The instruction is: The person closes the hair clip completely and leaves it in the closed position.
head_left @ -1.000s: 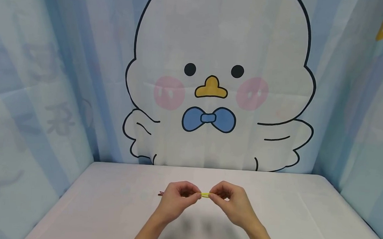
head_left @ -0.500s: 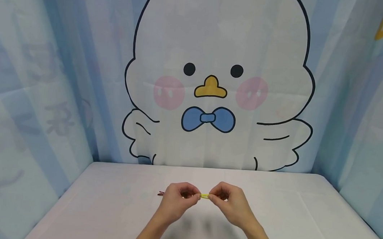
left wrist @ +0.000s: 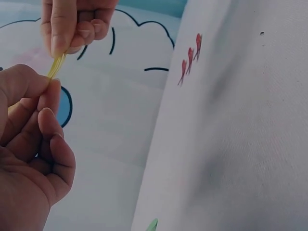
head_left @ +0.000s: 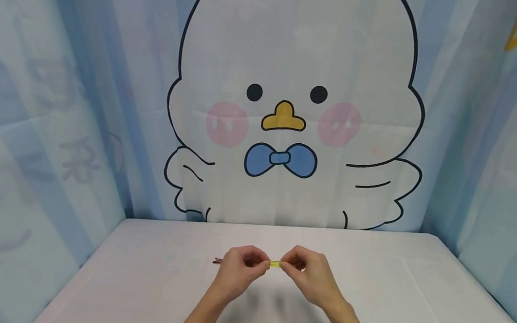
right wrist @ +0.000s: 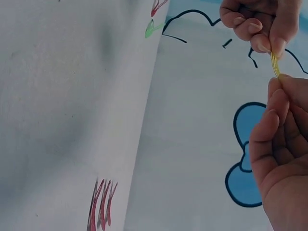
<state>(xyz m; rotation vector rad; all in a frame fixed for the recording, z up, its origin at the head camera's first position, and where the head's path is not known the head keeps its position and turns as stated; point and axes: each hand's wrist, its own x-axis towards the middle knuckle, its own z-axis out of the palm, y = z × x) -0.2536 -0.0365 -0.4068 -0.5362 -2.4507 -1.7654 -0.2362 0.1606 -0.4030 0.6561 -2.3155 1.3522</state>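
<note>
Head view: the left hand and the right hand are pinching a yellow band between them, holding it above the pale table, where small red pieces are lying, with a bird-printed curtain hanging behind

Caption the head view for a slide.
Left hand and right hand pinch thin yellow strands between them over a white table, facing a cartoon bird backdrop.
</note>
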